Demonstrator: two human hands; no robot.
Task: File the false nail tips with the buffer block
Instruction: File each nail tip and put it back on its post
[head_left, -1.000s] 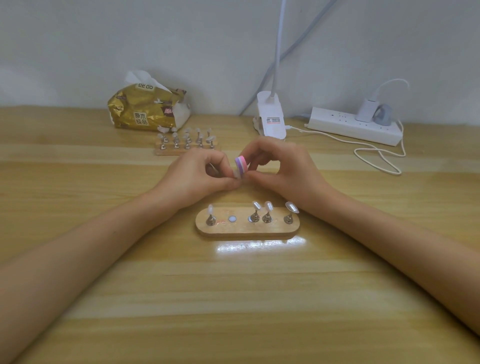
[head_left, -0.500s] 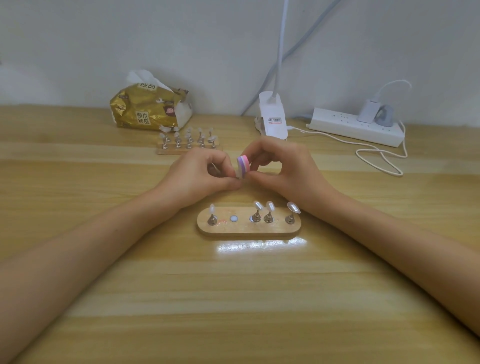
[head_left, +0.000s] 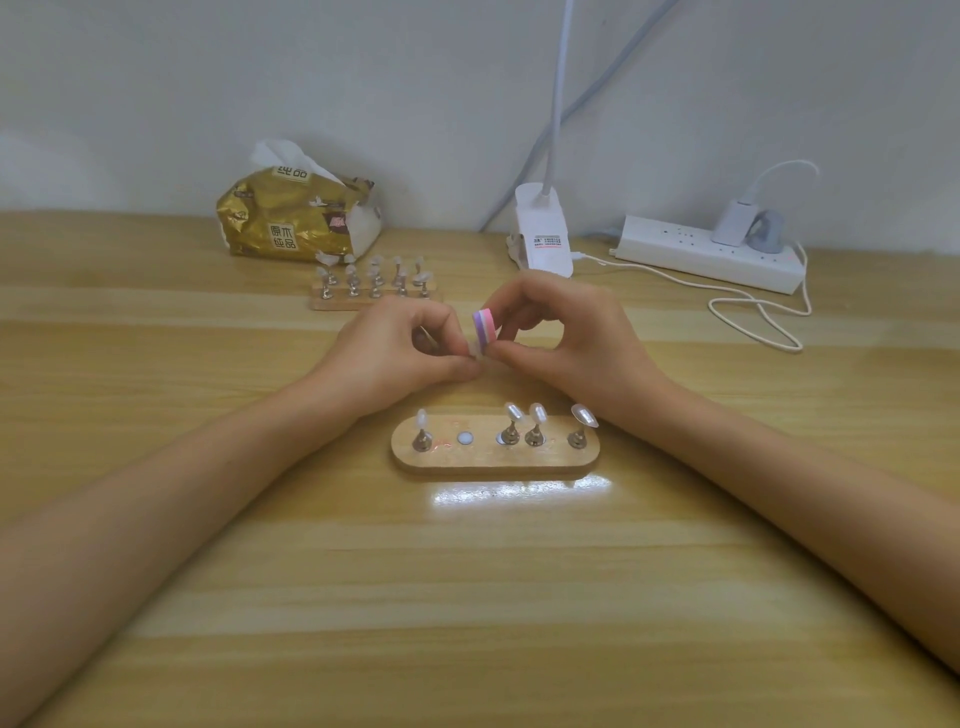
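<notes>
Two hands meet just beyond the wooden stand (head_left: 493, 464): your right hand (head_left: 566, 338) pinches the buffer block (head_left: 484, 326), your left hand (head_left: 395, 353) pinches one nail tip (head_left: 472, 354) against it. Use short, light strokes along the edge, fingertips braced together, I'd say.

The wooden table (head_left: 467, 597) carries an oval nail stand (head_left: 493, 460), a rear nail stand (head_left: 332, 304), a tissue pack (head_left: 280, 223), lamp base (head_left: 543, 234), power strip (head_left: 696, 254), cable (head_left: 753, 317).
</notes>
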